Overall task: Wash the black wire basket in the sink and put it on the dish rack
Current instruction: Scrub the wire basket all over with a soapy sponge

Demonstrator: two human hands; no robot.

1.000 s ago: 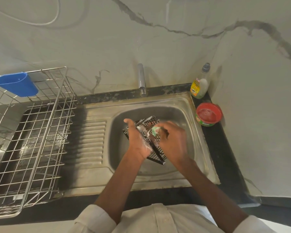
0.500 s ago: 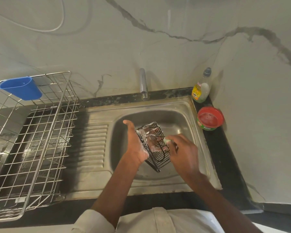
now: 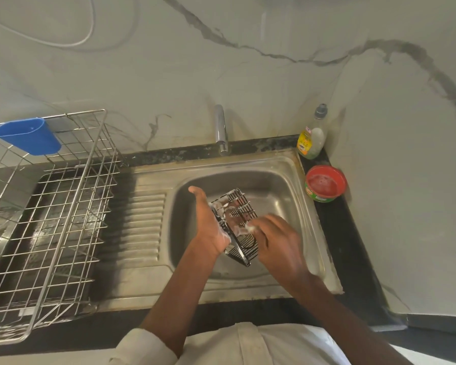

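Observation:
The black wire basket (image 3: 244,206) stands tilted on its side over the steel sink (image 3: 287,196), streaked with white foam. My left hand (image 3: 211,222) grips its left edge, thumb pointing up. My right hand (image 3: 277,246) is against the basket's right face, its fingers curled round a small foamy scrub pad that is mostly hidden. The metal dish rack (image 3: 45,222) stands on the counter to the left of the sink.
A blue cup (image 3: 28,135) hangs on the rack's back left corner. The tap (image 3: 221,130) rises behind the sink. A dish soap bottle (image 3: 312,135) and a red tub of soap (image 3: 325,184) sit at the sink's right. The ribbed drainboard (image 3: 142,227) lies between sink and rack.
The basket was turned more upright in my left hand. My right hand slid down and right along its face with the pad.

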